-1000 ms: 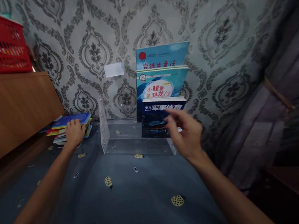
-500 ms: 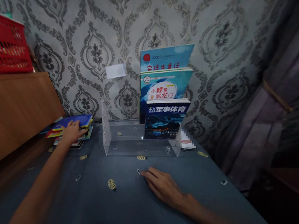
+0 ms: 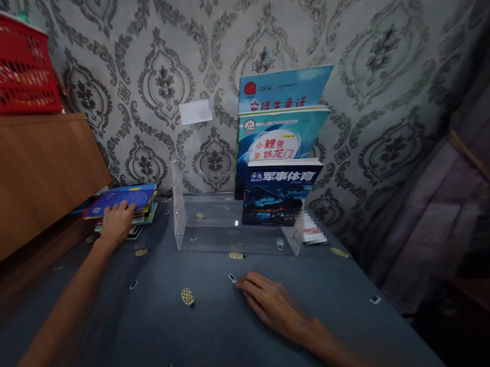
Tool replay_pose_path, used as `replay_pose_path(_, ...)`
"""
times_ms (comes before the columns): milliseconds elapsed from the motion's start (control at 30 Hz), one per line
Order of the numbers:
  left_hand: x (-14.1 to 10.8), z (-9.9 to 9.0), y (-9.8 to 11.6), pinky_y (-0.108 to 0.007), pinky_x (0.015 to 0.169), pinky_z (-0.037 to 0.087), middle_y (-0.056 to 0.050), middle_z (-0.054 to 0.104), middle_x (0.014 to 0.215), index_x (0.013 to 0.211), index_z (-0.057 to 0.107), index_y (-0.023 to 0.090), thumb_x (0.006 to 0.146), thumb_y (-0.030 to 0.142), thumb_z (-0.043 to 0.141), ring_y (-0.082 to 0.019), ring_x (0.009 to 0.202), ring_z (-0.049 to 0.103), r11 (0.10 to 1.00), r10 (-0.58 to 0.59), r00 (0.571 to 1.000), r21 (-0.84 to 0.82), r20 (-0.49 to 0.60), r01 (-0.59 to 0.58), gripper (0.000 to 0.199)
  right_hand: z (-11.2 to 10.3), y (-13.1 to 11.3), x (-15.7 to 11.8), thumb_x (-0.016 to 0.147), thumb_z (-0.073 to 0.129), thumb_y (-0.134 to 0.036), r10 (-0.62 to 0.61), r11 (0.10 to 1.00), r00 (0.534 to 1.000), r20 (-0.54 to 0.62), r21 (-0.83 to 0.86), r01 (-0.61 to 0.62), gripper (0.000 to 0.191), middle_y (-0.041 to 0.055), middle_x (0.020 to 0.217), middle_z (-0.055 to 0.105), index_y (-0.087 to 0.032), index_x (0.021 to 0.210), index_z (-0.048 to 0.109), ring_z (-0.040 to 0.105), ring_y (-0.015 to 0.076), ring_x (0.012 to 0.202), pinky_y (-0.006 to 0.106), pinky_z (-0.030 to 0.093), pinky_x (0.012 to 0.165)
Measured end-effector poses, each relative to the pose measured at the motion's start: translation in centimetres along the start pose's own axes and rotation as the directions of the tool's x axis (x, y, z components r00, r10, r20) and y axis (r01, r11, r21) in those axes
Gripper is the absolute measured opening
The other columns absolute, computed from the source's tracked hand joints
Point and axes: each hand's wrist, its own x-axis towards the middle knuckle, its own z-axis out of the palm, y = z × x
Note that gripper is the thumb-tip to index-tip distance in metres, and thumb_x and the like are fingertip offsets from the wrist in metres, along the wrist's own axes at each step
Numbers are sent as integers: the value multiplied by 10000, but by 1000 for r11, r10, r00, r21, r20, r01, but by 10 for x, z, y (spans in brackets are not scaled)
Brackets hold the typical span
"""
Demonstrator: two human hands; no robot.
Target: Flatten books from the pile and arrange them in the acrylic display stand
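Note:
At the left, my left hand (image 3: pixel 117 222) has its fingers over the front edge of a blue book (image 3: pixel 123 199), the top one on a low pile of books (image 3: pixel 149 214). Its thumb is hidden. My right hand (image 3: pixel 272 305) rests on the dark patterned tablecloth (image 3: pixel 224 337), fingers curled together, nothing visible in them. Beyond it stands a clear acrylic stepped rack (image 3: pixel 217 241). Three books lean upright in tiers on its right side: a dark military-themed book (image 3: pixel 277 193) in front, a teal book (image 3: pixel 284 136) behind it, and a light-blue book (image 3: pixel 287 85) at the back.
A wooden cabinet (image 3: pixel 20 189) with a red basket (image 3: pixel 14 71) on it borders the left. A small white triangular object (image 3: pixel 313 230), partly blurred, stands by the rack's right end. Patterned wallpaper (image 3: pixel 161 78) is behind, with a tied curtain (image 3: pixel 455 204) at the right.
The view has shifted slightly. My left hand's fingers have drawn in on the blue book, which has turned a little with its left corner nearer me. My right hand stays in place.

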Motion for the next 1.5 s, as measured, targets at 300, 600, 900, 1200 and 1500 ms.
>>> replay_pose_path(300,-75,17,15,-462,911,441,-184,639,1239,1263,640,197,967,167,298,-348,1118,608,999,27,997,30,75,-29,454,1,1,0,974,450,-108,4,999,1000,4,42,-4,248,76,1028,672,-228,1104,624,672,217,937,342,576,760)
replay_pose_path(600,-109,29,25,-355,821,510,-124,691,1200,1125,651,222,1026,288,293,-272,1077,658,989,66,958,-147,278,-25,378,4,3,2,958,457,-93,-25,999,1000,-5,20,26,250,81,985,670,-199,1096,637,658,224,913,334,569,736)
replay_pose_path(900,-129,3,39,-350,821,519,-109,704,1177,1124,646,230,1028,281,313,-257,1043,681,983,123,940,-170,319,-71,350,5,4,1,982,460,-129,-6,999,1000,13,46,5,227,81,1000,665,-209,1095,640,650,216,923,333,554,780)
replay_pose_path(1200,-167,-14,78,-401,817,576,-146,665,1294,1233,633,198,993,180,393,-305,1119,674,966,258,917,-77,303,-246,339,10,6,1,992,456,-141,2,999,1000,27,39,-3,228,88,1007,661,-191,1108,645,624,216,932,330,524,789)
replay_pose_path(1500,-189,-35,133,-397,802,604,-163,699,1193,1299,610,134,968,98,460,-297,1090,686,894,448,857,-95,254,-439,365,8,3,2,993,455,-141,5,999,1000,8,47,-6,244,96,1010,651,-181,1126,654,617,217,941,327,518,805)
